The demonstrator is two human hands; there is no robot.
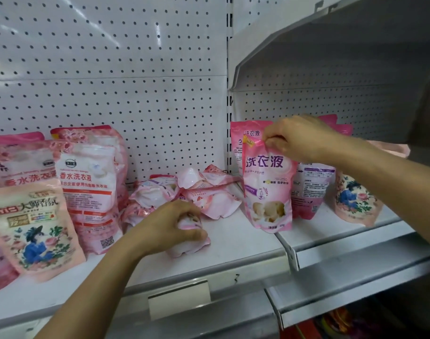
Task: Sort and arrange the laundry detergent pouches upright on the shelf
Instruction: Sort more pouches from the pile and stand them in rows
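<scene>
Right hand [304, 138] pinching upright pouch [267, 192] top, left hand [169, 226] gripping fallen pouch [189, 243]

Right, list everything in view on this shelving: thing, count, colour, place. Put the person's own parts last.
Upright pink pouch: one, pink with purple lettering, at the seam between the two shelves, top pinched by the right hand.
Lying pouch: one, pink and white, front of the left shelf, under the left hand.
Toppled pouches: several, pink and white, heaped mid-shelf; exact count unclear.
Orange-lettered pouches: at least three, white and pink, standing at left.
Floral pouches: two, peach with a blue figure, one front left, one far right.
Pouch showing its back: one, pink, right shelf.
Pegboard: white, behind.
Shelf: white.
Left hand: fingers curled on the lying pouch.
Right hand: pinching.
</scene>
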